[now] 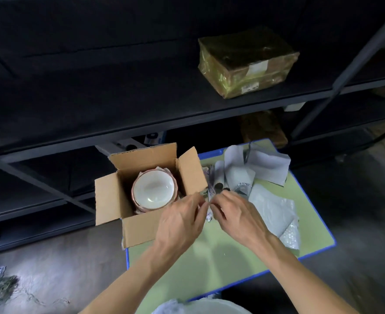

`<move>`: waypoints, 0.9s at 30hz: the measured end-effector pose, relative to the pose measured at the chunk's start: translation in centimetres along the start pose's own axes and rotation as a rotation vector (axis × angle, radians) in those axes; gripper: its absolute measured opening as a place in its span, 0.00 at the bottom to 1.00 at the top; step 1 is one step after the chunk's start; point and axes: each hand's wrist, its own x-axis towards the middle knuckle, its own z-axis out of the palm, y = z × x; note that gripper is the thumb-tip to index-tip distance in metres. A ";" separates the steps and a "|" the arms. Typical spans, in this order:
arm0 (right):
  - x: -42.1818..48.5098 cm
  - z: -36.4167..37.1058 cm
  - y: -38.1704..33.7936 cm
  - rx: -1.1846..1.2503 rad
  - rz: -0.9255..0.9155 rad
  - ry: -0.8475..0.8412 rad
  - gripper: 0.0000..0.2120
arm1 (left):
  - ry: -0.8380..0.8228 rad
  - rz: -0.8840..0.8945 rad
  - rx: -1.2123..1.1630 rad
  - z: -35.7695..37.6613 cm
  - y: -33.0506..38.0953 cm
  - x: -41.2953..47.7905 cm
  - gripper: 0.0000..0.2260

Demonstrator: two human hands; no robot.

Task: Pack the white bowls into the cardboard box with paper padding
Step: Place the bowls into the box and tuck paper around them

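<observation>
**Step in hand: preparing padding.** The left hand (182,220) and the right hand (237,214) meet just right of the cardboard box (112,200), above the green surface (221,264). Each grip is narrow. Fingertips and thumb of both hands pinch one small crumpled paper piece (208,214) held between them. How much of the piece is hidden behind the fingers cannot be told.

**Location of task items.**
- The white bowls (153,189) sit nested, mouth up, inside the cardboard box. The number in the stack cannot be told.
- Paper edges show around the stack on its far side.
- The box stands at the left edge of the surface with its flaps open. Its right flap is just beside the hands.
- Loose paper sheets (270,168) lie on the right part of the surface, beyond the hands.
- Pale cushioning sheets (273,209) lie on the near side of the paper sheets.

**Progress (judgement).** The bowls appear to be loaded. The gaps beside the stack and the cover above it remain to be padded.

**Next move (judgement).**
1. Carry the paper piece left, clearing the upright right flap so that it does not fold inward.
2. Seat the piece in the open space between the stack and the box wall, or over the top bowl.
3. Use light pressure only. The bowls look brittle, and a push on one rim could tilt the stack.

The dark shelf (141,109) behind, carrying a wrapped parcel (248,62), plays no part in this step.
</observation>
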 end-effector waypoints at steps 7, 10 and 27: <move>-4.3 1.1 8.9 -0.048 0.277 -0.231 0.14 | -0.290 0.006 0.046 7.8 3.1 0.8 0.10; -5.9 1.2 12.9 -0.078 0.423 -0.309 0.18 | -0.452 -0.024 0.123 11.2 3.4 2.1 0.13; -5.8 2.7 19.9 -0.042 0.575 -0.277 0.25 | -0.695 -0.230 0.277 18.8 6.5 2.9 0.24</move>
